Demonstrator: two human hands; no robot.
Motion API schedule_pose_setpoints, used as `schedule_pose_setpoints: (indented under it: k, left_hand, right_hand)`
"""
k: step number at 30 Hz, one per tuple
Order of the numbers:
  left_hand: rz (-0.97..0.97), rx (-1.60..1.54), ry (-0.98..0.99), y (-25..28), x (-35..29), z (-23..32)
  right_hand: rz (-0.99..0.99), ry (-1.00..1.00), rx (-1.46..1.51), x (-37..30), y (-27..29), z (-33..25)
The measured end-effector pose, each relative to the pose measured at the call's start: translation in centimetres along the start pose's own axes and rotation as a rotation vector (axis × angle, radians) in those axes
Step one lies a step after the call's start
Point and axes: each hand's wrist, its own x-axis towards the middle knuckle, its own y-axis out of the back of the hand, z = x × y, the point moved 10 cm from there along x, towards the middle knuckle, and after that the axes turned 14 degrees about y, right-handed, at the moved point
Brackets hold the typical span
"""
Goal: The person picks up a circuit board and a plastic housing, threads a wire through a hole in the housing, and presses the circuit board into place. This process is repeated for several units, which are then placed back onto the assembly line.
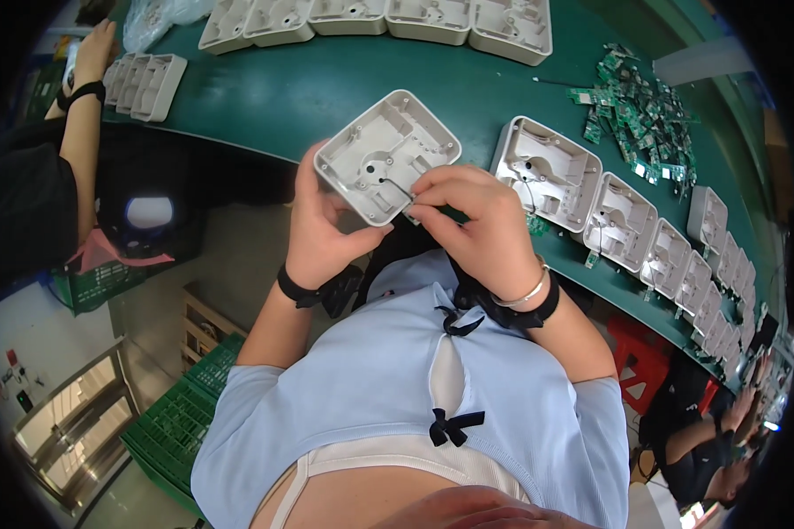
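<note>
A white plastic housing [355,157], open side up, is tilted in front of me above the table's near edge. My left hand [320,236] grips it from the left and below, with the thumb along its near corner. A thin black cable [398,187] runs from a round hole in the housing's floor toward its right rim. There my right hand [483,213] pinches the cable's end between thumb and fingertips. A bit of green shows just under the fingertips, mostly hidden. Close to my right hand stands another open white housing [556,163] with a cable inside.
A row of similar housings [620,220] curves away along the green table [265,97] to the right. More housings [348,13] line the far side. Small green circuit boards [635,115] lie heaped at the far right. Another person's arm [84,167] is at the left, near stacked housings [154,86].
</note>
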Motion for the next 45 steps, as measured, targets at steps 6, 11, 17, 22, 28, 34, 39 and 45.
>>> schedule_pose_setpoints:
  k: [6, 11, 17, 22, 28, 34, 39, 45]
  left_hand:
    - [-0.071, 0.003, -0.053, 0.3, 0.5, 0.4]
    - [-0.161, 0.059, 0.0, 0.5, 2.0, 1.3]
    - [-0.273, 0.224, 0.345, 1.4, 4.5, 0.9]
    - [-0.162, 0.677, 0.123, 0.2, 5.8, 4.4]
    - [-0.279, 0.971, -0.218, -2.3, 9.0, 9.6]
    - [-0.246, 1.099, -0.495, -8.9, 14.6, 13.8]
    - [-0.252, 1.278, -0.823, -14.5, 18.2, 12.4]
    - [-0.316, 1.559, -0.557, -16.9, 21.3, 9.2]
  right_hand:
    - [0.005, 0.059, -0.073, 1.3, -0.3, -0.6]
    - [-0.197, 0.266, -0.34, 1.8, -1.7, -1.9]
    - [-0.173, 0.294, -0.5, 2.7, -3.0, -2.8]
    - [-0.176, 0.197, -0.629, 3.4, -3.1, -1.8]
    - [-0.227, 0.101, -0.697, 3.3, -3.1, -0.8]
    - [-0.207, 0.036, -0.687, 2.9, -2.6, -0.1]
    - [-0.161, -0.007, -0.724, 2.4, -1.0, 0.7]
    - [-0.112, -0.074, -0.697, 1.5, 0.9, 1.8]
